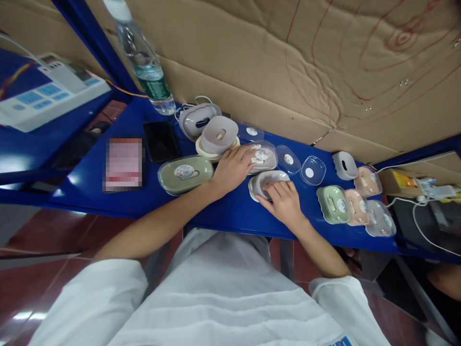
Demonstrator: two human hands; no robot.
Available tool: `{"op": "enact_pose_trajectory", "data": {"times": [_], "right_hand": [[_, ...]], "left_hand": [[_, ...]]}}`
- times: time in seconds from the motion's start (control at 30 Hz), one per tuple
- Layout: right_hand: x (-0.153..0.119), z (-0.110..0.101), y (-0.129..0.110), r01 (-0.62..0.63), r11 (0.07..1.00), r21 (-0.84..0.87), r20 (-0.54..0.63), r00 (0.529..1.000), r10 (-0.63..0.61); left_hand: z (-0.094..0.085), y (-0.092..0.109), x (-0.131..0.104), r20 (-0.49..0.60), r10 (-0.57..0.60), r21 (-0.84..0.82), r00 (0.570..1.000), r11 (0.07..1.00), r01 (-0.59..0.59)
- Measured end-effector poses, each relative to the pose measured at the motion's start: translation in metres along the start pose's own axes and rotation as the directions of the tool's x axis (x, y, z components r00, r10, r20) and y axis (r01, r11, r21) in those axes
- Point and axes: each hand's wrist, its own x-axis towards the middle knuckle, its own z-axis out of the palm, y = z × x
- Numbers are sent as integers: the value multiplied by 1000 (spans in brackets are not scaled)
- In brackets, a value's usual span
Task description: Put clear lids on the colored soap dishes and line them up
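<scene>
My left hand (235, 166) reaches over a grey box with a clear lid (268, 156), its fingers spread and the tips on the lid's left side. My right hand (284, 199) is at a small grey box (264, 180) near the table's front edge, fingers bent over its rim and partly inside; a cream piece shows under that box. Left of my left hand lies a green box with a clear lid (185, 174). Behind it, a grey box (219, 134) stands on a cream piece (207, 152), beside another grey piece (196, 120).
Clear lids (313, 170) lie right of centre. Further right are a grey box (345, 166) and several lidded boxes, one green (333, 205). A water bottle (147, 72), a black phone (160, 141) and a blurred-out item (124, 165) are at the left. Cardboard (252, 62) stands behind.
</scene>
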Motion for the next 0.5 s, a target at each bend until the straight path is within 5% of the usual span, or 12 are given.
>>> {"op": "enact_pose_trajectory", "data": {"times": [0.2,0.5], "right_hand": [[0,3,9,94,969,227,184,973,-138],[0,6,12,85,910,406,197,964,-177]], "left_hand": [[1,-1,-1,-16,11,-7,1000,1000,-12],[5,-5,-1,-38,27,-28,999,999,-28]]}}
